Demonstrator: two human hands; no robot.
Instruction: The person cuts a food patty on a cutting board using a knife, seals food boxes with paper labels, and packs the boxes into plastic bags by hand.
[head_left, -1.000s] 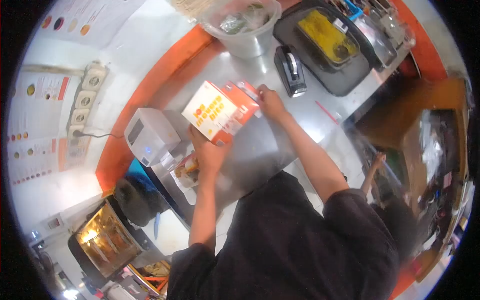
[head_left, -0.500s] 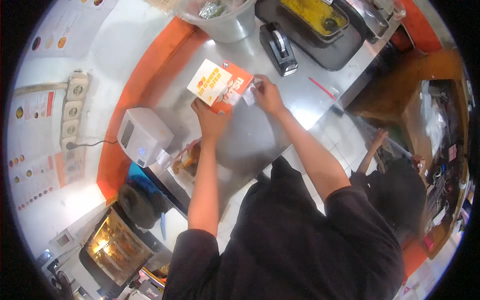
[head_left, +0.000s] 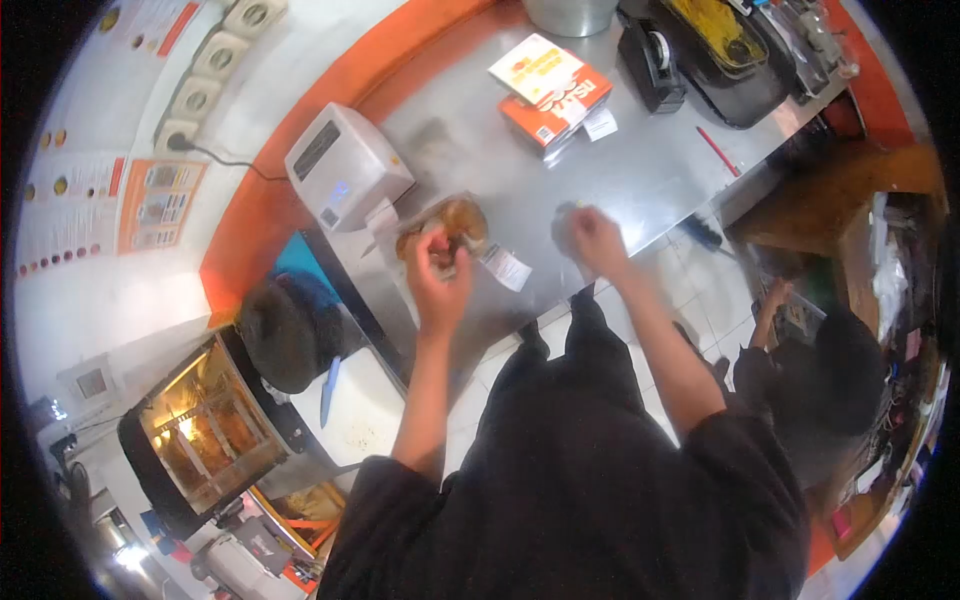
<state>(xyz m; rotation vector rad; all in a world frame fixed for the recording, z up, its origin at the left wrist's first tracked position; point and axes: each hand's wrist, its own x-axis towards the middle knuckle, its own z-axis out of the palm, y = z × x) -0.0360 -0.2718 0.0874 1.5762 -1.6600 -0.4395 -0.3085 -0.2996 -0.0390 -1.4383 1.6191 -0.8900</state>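
Observation:
An orange and white box (head_left: 560,90) stands on the steel counter (head_left: 620,170), with a white paper slip (head_left: 600,124) at its near side. Neither hand touches it. Over the left part of the counter, my left hand (head_left: 438,278) is at a clear pack of brown food (head_left: 462,222), its fingers curled. Whether they grip the pack is hard to tell. Beside the pack lies a printed white label (head_left: 507,269). My right hand (head_left: 597,240) hovers over the counter near the front edge, its fingers blurred and drawn together; what they hold, if anything, cannot be made out.
A white label printer (head_left: 345,168) stands left of the pack. At the back are a black tape dispenser (head_left: 652,65), a bucket (head_left: 572,12) and a black tray with a yellow-filled container (head_left: 715,30). A red pen (head_left: 717,150) lies right. Another person (head_left: 825,375) is at the lower right.
Both hands have let go of the box, which now stands farther back. My left hand has moved to the food pack, and my right hand has come down toward the counter's front edge.

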